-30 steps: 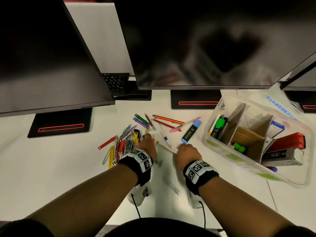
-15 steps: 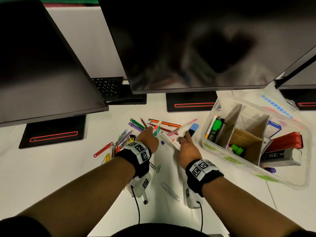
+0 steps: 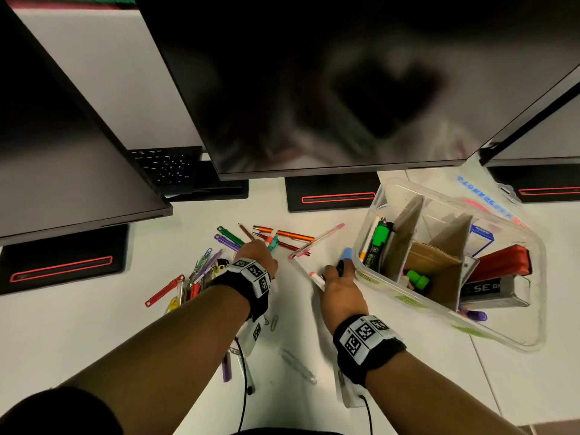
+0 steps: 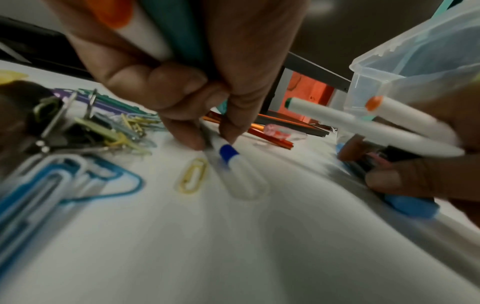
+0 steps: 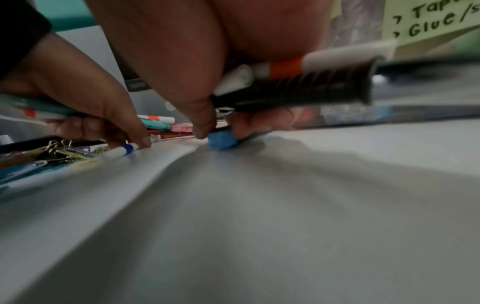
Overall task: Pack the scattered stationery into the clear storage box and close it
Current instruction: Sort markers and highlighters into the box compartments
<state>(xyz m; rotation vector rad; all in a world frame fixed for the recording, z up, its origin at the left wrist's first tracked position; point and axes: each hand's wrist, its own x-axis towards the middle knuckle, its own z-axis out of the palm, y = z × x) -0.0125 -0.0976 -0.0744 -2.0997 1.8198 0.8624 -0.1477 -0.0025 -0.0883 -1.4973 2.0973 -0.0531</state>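
Blue-capped highlighter lies just beside the clear storage box, pinched by the right hand; left hand grips white markers.

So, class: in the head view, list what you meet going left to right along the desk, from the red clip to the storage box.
Red clip → left hand → pink pen → right hand → green highlighter → clear storage box.

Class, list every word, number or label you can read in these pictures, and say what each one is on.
"Tap..." and "Glue/s...": cut-off handwriting on the green note on the box.
"3S": on the grey carton in the box, seen reversed.
Blue lettering on the lid: mirrored, unreadable.
Wristband markers: patterns, no words.
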